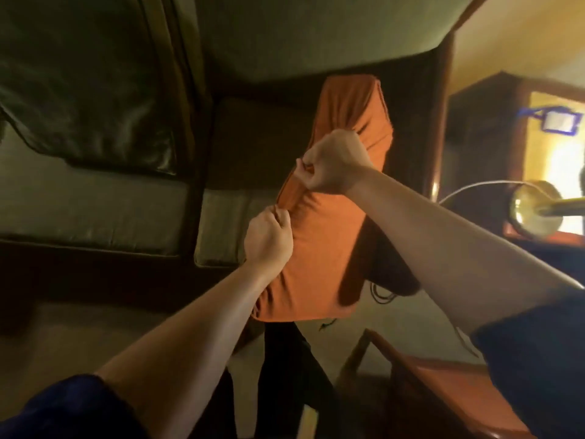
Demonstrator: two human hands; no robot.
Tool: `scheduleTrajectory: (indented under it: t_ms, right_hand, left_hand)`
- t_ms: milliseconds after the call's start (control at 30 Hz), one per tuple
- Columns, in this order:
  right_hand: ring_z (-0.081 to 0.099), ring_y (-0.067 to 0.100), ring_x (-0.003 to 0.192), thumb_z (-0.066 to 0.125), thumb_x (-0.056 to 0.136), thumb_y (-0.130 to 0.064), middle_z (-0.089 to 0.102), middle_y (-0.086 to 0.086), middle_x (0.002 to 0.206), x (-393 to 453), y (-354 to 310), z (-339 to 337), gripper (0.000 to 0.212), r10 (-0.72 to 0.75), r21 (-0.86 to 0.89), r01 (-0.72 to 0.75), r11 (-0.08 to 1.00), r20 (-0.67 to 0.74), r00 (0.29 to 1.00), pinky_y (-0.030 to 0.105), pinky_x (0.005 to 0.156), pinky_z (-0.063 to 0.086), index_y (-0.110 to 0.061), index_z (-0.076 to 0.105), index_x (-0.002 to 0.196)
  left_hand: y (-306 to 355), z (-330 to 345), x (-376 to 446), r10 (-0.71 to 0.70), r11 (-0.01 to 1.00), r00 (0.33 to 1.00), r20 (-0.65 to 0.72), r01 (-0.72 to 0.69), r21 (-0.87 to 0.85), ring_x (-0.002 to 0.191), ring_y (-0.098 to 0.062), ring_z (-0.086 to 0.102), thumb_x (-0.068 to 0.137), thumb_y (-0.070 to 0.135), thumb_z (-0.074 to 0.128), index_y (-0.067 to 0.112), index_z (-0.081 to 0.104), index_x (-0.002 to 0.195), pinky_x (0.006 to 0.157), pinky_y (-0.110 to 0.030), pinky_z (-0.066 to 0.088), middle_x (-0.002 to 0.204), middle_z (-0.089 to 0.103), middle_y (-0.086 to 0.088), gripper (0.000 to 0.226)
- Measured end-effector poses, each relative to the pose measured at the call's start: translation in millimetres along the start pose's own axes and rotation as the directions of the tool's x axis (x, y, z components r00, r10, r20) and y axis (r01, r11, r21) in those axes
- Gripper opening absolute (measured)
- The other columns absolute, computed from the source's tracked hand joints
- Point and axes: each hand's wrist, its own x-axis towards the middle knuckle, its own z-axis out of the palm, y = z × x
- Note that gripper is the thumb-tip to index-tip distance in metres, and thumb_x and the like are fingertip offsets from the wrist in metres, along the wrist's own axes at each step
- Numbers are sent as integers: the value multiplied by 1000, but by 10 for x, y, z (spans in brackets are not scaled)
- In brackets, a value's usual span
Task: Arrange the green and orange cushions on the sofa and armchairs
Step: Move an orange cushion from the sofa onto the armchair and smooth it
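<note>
An orange cushion (319,248) hangs in the middle of the view, in front of the sofa. Both my hands pinch its left edge. My left hand (268,237) grips the fabric lower down, and my right hand (332,163) grips it higher up, so the cloth bunches into folds there. Behind it lies the sofa's green seat cushion (104,204). A shiny dark green cushion (82,80) leans on the sofa's back at the left. The far end of the orange cushion reaches toward the sofa's right arm.
A pale green back cushion (300,33) fills the top. A wooden side table (443,384) stands at the lower right. A brass lamp (538,210) and a bright doorway are at the right. The pale floor (79,331) lies at the lower left.
</note>
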Motion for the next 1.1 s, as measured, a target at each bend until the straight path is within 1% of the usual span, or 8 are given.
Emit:
scheduleTrajectory:
  t_ms: [133,233,300,467,600,800,933,1100]
  right_hand:
    - [39,15,41,54,93,-35,47,-6,44,-923,27,-601,50,243,108,-223,969,-227,943,25,57,29,-17,46,47]
    - [41,13,43,55,95,-34,51,-6,47,-1683,-233,-859,48,412,228,-350,909,-351,841,27,54,41,-21,47,49]
    - [45,12,45,53,96,-35,53,-8,50,-2059,-517,-988,47,511,324,-404,855,-396,763,29,56,47,-21,52,51]
    - [50,8,49,52,101,-37,49,-14,54,-2717,-1253,-1272,46,744,559,-495,666,-452,491,25,57,44,-25,61,57]
    - [54,11,55,48,101,-46,62,-6,58,-3281,-1607,-1459,47,858,605,-613,508,-413,305,29,63,45,-21,77,74]
    - [54,13,53,44,97,-61,56,-6,52,-4637,-1969,-1488,60,946,589,-770,247,-318,60,27,61,39,-19,74,67]
    - [55,6,60,52,77,-87,54,-13,56,-5819,-2221,-1444,63,993,519,-847,113,-41,107,24,63,35,-27,58,58]
    - [67,12,86,91,52,-64,72,-13,86,-7214,-2632,-1278,49,989,466,-885,9,129,78,26,75,45,-33,66,80]
  left_hand:
    - [441,-468,-687,295,927,955,34,-294,233,62,-17,57,103,35,38,22,49,75,56,-26,40,71,59,1,34]
    - [573,-910,-1167,599,682,792,116,-581,445,43,-9,45,100,38,39,21,52,77,43,-22,32,57,46,8,31]
    - [617,-1194,-1346,681,519,709,185,-645,561,39,-6,36,102,41,35,22,54,81,39,-21,27,56,37,12,34]
    - [929,-1777,-1614,840,254,462,286,-799,545,54,-17,57,105,48,23,24,53,83,54,-30,49,63,53,5,45]
    - [1267,-1777,-1961,848,50,283,448,-884,465,71,-30,67,103,51,25,22,50,83,61,-35,42,73,64,-4,43]
    - [1455,-1160,-3050,810,-203,-3,586,-940,275,78,-31,69,102,55,22,20,63,100,64,-33,39,83,70,-9,53]
    - [1451,-594,-3947,740,-318,-179,649,-942,103,64,-24,64,97,64,15,21,58,83,64,-34,48,66,57,1,63]
    - [1402,151,-5117,660,-450,-382,646,-891,-67,62,-25,63,92,73,32,23,61,73,61,-30,32,64,62,-1,61]
